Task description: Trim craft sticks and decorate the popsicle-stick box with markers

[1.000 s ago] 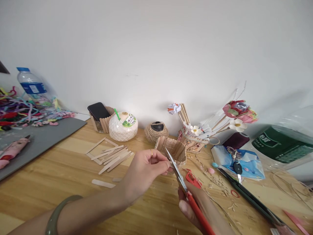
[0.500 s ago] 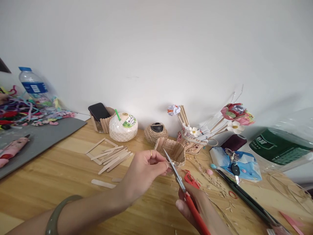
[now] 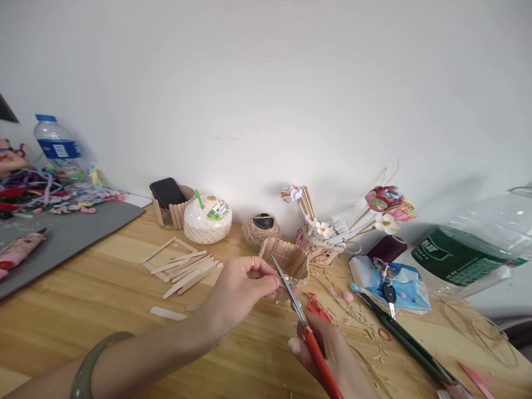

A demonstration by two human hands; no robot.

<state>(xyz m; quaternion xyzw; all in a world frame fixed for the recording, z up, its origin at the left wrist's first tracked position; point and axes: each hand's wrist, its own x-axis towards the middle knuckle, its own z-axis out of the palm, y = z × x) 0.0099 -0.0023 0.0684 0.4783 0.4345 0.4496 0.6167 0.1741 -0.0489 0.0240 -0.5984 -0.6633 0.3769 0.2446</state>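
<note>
In the middle, my left hand [image 3: 245, 288] is closed in a pinch beside the scissor blades; what sits between its fingertips is too small to make out. My right hand [image 3: 328, 349] grips the red-handled scissors [image 3: 316, 354], whose blades point up and to the left, close to my left fingertips. Just behind the blades stands a small basket of wooden sticks [image 3: 291, 257]. Flat wooden sticks [image 3: 189, 270] lie left of my left hand.
Behind are a white coconut [image 3: 208, 221], a twine ball [image 3: 261, 230], a phone [image 3: 167, 193] in a stick holder and a box of paper flowers [image 3: 324, 249]. Right lie a blue packet [image 3: 409, 288] and a large bottle [image 3: 461, 255]. Another person's hand [image 3: 11, 162] is far left.
The view has shifted slightly, so most objects on the right sit further left. The other person's hand shows more at the far left. My hands keep nearly the same pose.
</note>
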